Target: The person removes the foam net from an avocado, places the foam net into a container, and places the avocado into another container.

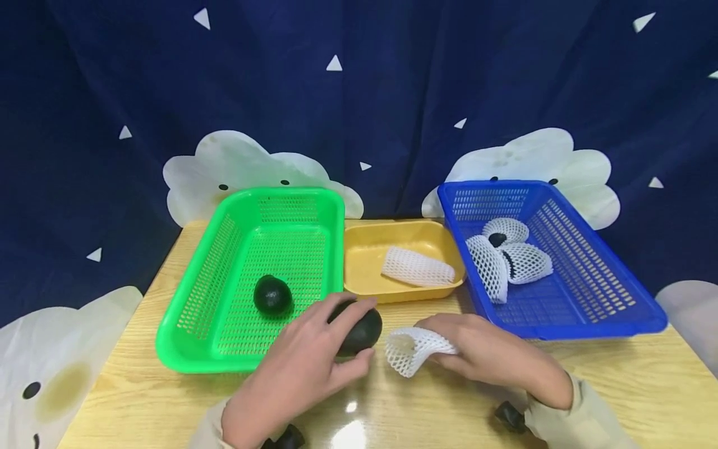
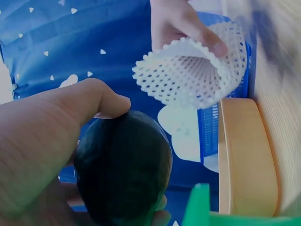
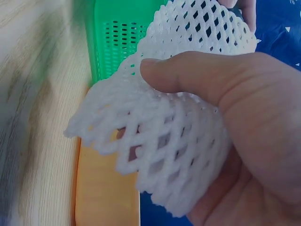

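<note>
My left hand (image 1: 303, 358) grips a dark avocado (image 1: 361, 329), thumb on one side and fingers round the other, just right of the green basket's near corner. A white foam net sleeve (image 1: 412, 350) is pinched by my right hand (image 1: 477, 349), its flared mouth facing the avocado with a small gap between them. In the left wrist view the avocado (image 2: 124, 165) is bare, and the sleeve (image 2: 188, 75) gapes beyond it. The right wrist view has my right thumb (image 3: 178, 73) lying across the sleeve (image 3: 160, 122).
Another avocado (image 1: 272, 295) lies in the green basket (image 1: 185, 299) at left. A yellow tray (image 1: 364, 234) at the back middle contains a foam net sleeve (image 1: 417, 267). The blue basket (image 1: 611, 274) at right holds several sleeved avocados (image 1: 527, 262). A dark curtain (image 1: 392, 93) hangs behind the table.
</note>
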